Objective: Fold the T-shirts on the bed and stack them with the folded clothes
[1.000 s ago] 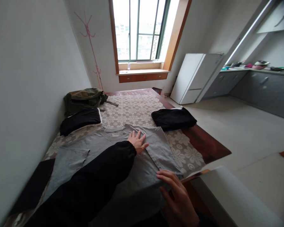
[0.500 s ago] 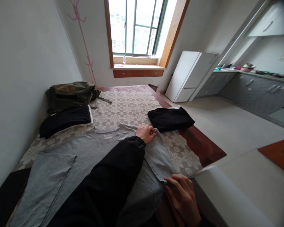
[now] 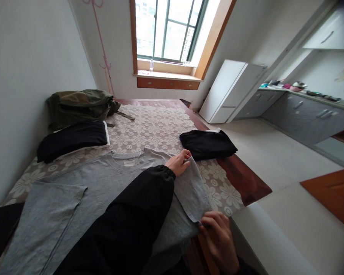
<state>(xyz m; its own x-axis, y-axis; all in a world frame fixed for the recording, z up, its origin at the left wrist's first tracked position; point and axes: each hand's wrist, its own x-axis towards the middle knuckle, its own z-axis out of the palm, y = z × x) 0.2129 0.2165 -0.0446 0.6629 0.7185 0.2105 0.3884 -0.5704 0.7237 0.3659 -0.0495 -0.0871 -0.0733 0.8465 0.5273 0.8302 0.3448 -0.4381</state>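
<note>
A grey T-shirt (image 3: 109, 191) lies spread on the table, its collar towards the window and its left-side sleeve lying flat. My left hand (image 3: 179, 162), in a black sleeve, reaches across the shirt and pinches the fabric at the right shoulder. Nearer to me, my right hand (image 3: 218, 236) grips the hem corner of the right sleeve between thumb and fingers. That sleeve lies stretched between both hands. My left forearm covers part of the shirt's middle.
Folded black clothes (image 3: 208, 144) lie right of the collar; another black folded pile (image 3: 74, 139) lies left, before a dark green backpack (image 3: 80, 107). A flowered tablecloth (image 3: 149, 126) covers the table. Beyond stand a white refrigerator (image 3: 226, 91) and a pink coat rack (image 3: 101, 46).
The camera view has tilted slightly. Both hands keep their hold on the sleeve, with my left fingers shifting a little at the shoulder.
</note>
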